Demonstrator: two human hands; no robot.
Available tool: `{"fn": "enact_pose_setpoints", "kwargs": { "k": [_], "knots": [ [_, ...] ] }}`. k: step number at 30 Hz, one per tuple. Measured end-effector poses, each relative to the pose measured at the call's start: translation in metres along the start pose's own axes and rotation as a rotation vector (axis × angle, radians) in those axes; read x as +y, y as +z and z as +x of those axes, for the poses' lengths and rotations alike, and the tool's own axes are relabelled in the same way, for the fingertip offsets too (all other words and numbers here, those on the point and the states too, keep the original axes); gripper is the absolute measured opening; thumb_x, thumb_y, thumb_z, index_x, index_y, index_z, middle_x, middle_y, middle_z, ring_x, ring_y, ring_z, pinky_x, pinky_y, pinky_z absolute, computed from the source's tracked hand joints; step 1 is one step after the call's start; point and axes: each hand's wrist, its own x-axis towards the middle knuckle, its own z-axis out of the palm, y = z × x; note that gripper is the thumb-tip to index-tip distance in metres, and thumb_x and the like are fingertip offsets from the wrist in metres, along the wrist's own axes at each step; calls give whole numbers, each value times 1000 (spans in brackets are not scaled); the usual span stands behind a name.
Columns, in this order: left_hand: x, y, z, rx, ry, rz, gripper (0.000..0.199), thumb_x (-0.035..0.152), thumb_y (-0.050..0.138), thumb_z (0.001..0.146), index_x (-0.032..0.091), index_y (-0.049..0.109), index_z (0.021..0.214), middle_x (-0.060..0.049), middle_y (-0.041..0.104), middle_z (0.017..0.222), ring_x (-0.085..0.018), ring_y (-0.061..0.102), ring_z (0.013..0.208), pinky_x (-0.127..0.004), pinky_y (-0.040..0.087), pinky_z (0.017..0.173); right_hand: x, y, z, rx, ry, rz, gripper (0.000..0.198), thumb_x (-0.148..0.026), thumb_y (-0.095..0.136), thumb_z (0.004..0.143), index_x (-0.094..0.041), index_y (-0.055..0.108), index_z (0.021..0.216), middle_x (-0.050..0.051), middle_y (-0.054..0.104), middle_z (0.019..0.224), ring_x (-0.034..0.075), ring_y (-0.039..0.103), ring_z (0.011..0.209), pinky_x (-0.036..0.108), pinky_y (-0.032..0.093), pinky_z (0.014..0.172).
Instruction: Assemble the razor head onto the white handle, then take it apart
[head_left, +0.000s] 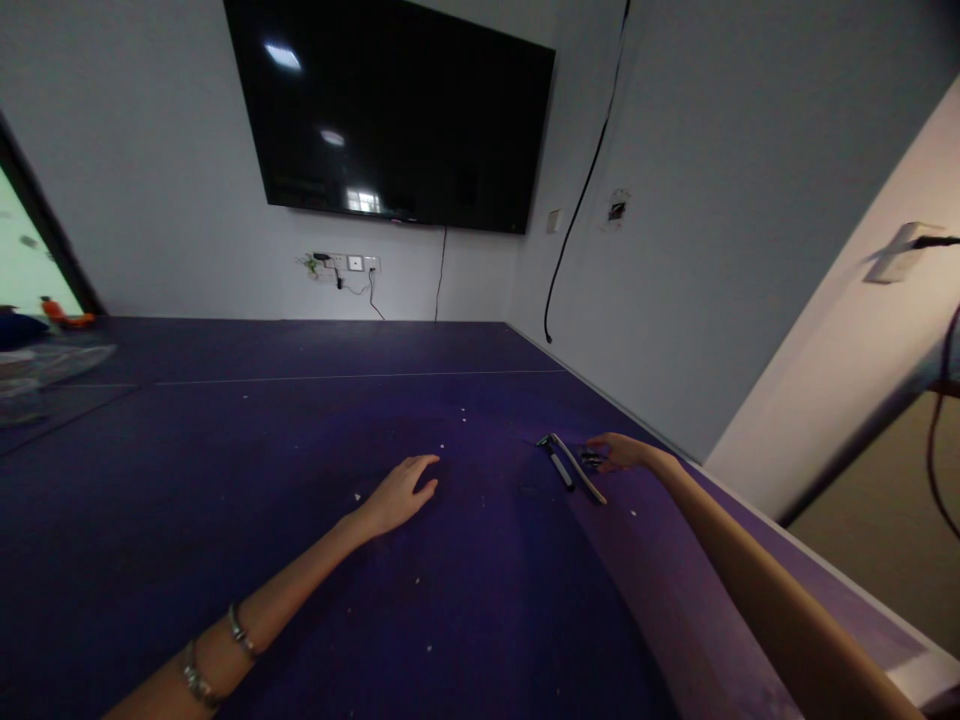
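Note:
My left hand (397, 496) is over the middle of the dark purple tabletop (465, 560), its thumb and fingers apart and nothing in them. Farther right, my right hand (621, 453) has its fingers and thumb around a small dark, shiny metallic thing (592, 459), whose kind I cannot make out. Just left of that hand lies a slim tool with a grey handle and a short crosswise head (559, 467), looking like a razor. Beside it, nearly parallel, is a long, slightly curved beige-and-dark tool (581, 472).
Small white scraps (358, 497) are scattered over the tabletop. A black cable (577, 210) hangs down the right wall to near the table edge. A television (405, 110) is on the far wall above sockets (355, 263). Clear plastic (67, 362) lies at the far left.

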Motion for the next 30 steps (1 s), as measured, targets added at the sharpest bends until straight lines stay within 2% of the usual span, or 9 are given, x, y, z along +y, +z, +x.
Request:
{"fn": "enact_pose_setpoints", "kwargs": {
  "k": [3,5,9,13,16,20,24,30],
  "knots": [
    [-13,-3,1,39,-18,27,37,32,42,86,17,50,119,-10,55,122,-21,50,115,-37,36,101,-14,-5,1,89,-66,-30,57,-9,65,58,-15,62,114,13,66,109,25,62,94,29,48,78],
    [-26,-6,2,69,-40,61,36,30,42,85,15,51,117,-11,56,121,-21,50,115,-37,36,101,-28,-5,4,131,-118,-38,52,-12,62,65,-14,61,116,14,60,118,26,57,106,30,44,87],
    [-57,-13,-1,101,-127,189,33,26,43,85,15,52,114,-11,57,120,-21,51,113,-37,37,100,-70,9,11,187,-296,-22,44,-20,56,76,-13,58,119,14,60,118,24,58,104,31,43,90],
    [-83,-22,-12,99,-255,333,35,24,44,84,11,53,114,-14,55,123,-23,49,116,-37,36,100,-119,38,14,270,-517,39,40,-24,53,79,-15,59,118,13,60,117,23,56,107,35,42,93],
    [-96,-27,-22,97,-319,392,37,26,43,85,9,53,116,-17,51,127,-25,44,122,-39,33,102,-151,62,17,316,-603,64,40,-28,50,82,-14,58,118,13,59,119,23,53,112,35,38,99],
    [-108,-31,-29,104,-415,469,42,29,37,88,10,50,122,-18,45,134,-30,36,128,-45,29,103,-174,95,23,343,-546,38,44,-32,44,86,-10,54,123,16,52,128,24,46,121,37,34,101],
    [-116,-33,-29,106,-498,523,44,29,32,90,9,46,127,-19,41,138,-33,32,130,-50,28,102,-179,120,24,335,-413,-42,47,-36,39,88,-11,51,127,15,46,135,27,38,126,43,31,102],
    [-116,-33,-29,96,-534,570,45,29,31,90,9,48,126,-19,42,137,-34,34,129,-49,29,101,-181,126,15,350,-366,-98,47,-38,34,90,-15,52,127,11,46,136,26,36,128,44,27,103]
  ]
}}
